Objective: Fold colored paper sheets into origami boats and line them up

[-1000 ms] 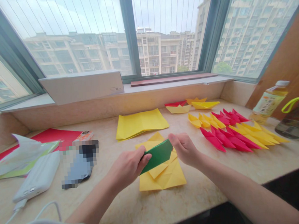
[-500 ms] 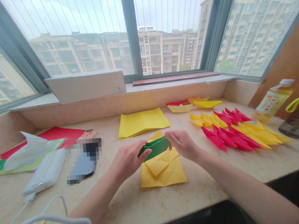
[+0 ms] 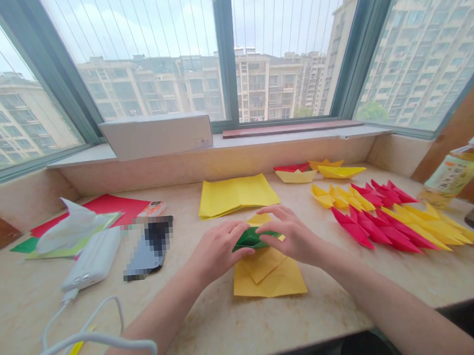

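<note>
A green folded paper (image 3: 248,238) hangs just above the yellow sheets, its layers parted into pockets that face me. My left hand (image 3: 217,249) grips its left end, with the thumb below and the fingers behind. At the other end, my right hand (image 3: 292,236) has the paper between its bent fingers and thumb; the index finger is raised off it. Part of the paper is hidden behind these fingers. Under both hands lie creased yellow-orange folded papers (image 3: 271,284) on the stone counter.
A stack of yellow paper (image 3: 238,193) lies behind my hands. To the right are paper boats (image 3: 342,171), rows of red and yellow folded pieces (image 3: 380,227) and a bottle (image 3: 455,170). At left are a phone (image 3: 150,248), a white power bank (image 3: 91,260) with cable and a tissue pack (image 3: 72,229).
The green paper has turned from showing a flat face to showing its parted layers. My right hand's fingers have spread from a pinch over its right end. The view has shifted left.
</note>
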Action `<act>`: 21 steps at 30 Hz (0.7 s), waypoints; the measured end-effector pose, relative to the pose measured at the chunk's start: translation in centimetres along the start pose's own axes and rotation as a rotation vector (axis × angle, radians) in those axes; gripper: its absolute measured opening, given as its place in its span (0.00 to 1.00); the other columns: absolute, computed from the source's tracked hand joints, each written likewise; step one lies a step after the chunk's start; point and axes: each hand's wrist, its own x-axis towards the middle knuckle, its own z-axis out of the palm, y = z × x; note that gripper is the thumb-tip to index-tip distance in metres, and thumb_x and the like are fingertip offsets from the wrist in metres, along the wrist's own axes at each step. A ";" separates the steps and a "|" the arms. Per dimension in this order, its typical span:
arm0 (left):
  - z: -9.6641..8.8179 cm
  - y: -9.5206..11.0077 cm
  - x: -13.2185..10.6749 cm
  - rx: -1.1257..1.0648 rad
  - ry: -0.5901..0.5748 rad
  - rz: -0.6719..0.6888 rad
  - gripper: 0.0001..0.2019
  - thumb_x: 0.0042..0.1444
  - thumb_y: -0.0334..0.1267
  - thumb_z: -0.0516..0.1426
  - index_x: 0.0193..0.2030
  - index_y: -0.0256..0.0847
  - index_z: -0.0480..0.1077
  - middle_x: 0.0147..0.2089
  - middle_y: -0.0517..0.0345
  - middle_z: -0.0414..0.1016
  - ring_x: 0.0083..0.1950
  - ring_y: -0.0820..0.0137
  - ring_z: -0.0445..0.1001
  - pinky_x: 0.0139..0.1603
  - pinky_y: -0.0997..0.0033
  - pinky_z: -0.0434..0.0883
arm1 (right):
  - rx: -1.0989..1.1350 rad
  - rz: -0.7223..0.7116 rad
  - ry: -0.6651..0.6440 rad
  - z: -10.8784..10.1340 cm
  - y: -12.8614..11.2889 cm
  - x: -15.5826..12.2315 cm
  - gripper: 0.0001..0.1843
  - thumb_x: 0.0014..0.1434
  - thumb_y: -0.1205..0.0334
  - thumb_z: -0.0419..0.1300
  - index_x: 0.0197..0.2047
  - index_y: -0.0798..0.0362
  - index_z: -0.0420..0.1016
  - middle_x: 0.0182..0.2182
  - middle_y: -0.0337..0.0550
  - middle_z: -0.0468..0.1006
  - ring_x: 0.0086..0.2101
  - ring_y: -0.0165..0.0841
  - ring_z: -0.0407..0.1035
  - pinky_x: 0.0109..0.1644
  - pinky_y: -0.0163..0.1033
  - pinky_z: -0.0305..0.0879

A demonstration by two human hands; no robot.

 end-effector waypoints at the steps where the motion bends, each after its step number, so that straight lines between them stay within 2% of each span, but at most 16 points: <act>1: 0.0 0.1 0.0 0.000 -0.009 0.007 0.18 0.60 0.48 0.61 0.53 0.43 0.69 0.53 0.50 0.77 0.51 0.56 0.77 0.48 0.57 0.74 | -0.012 -0.008 -0.025 0.1 -0.1 0.0 0.07 0.61 0.63 0.65 0.43 0.44 0.81 0.56 0.45 0.73 0.57 0.41 0.65 0.62 0.54 0.59; 5: 0.3 0.0 -0.1 0.019 -0.028 0.010 0.13 0.66 0.47 0.54 0.49 0.43 0.72 0.57 0.49 0.75 0.53 0.56 0.76 0.51 0.55 0.74 | -0.043 -0.037 -0.091 0.1 -0.3 -0.1 0.06 0.60 0.62 0.66 0.42 0.45 0.82 0.56 0.45 0.73 0.57 0.43 0.65 0.62 0.54 0.58; 10: 0.6 -0.4 -0.2 0.059 -0.057 0.056 0.10 0.65 0.43 0.55 0.39 0.41 0.75 0.56 0.52 0.76 0.52 0.58 0.76 0.53 0.55 0.73 | -0.101 -0.057 -0.161 0.1 -0.7 -0.2 0.08 0.59 0.61 0.67 0.43 0.44 0.82 0.56 0.45 0.72 0.56 0.43 0.64 0.62 0.52 0.58; 14: 0.8 -0.3 -0.1 0.092 -0.044 0.066 0.10 0.67 0.38 0.53 0.38 0.40 0.75 0.54 0.52 0.77 0.50 0.60 0.77 0.50 0.59 0.74 | -0.182 -0.041 -0.166 0.3 -1.3 -0.3 0.11 0.60 0.62 0.67 0.46 0.45 0.80 0.55 0.46 0.73 0.55 0.42 0.65 0.60 0.50 0.58; 17: 0.8 -0.2 0.0 0.142 -0.026 0.074 0.10 0.67 0.37 0.52 0.40 0.40 0.75 0.52 0.52 0.77 0.48 0.61 0.77 0.47 0.62 0.74 | -0.271 -0.039 -0.141 0.6 -1.8 -0.1 0.10 0.60 0.63 0.66 0.46 0.47 0.79 0.51 0.46 0.75 0.50 0.41 0.67 0.56 0.48 0.59; 21: 0.9 0.0 0.2 0.194 0.014 0.123 0.12 0.68 0.37 0.50 0.38 0.39 0.74 0.49 0.54 0.78 0.46 0.64 0.77 0.47 0.64 0.73 | -0.381 -0.077 -0.140 1.1 -2.2 0.2 0.03 0.64 0.63 0.62 0.40 0.51 0.78 0.38 0.44 0.79 0.41 0.38 0.68 0.47 0.44 0.57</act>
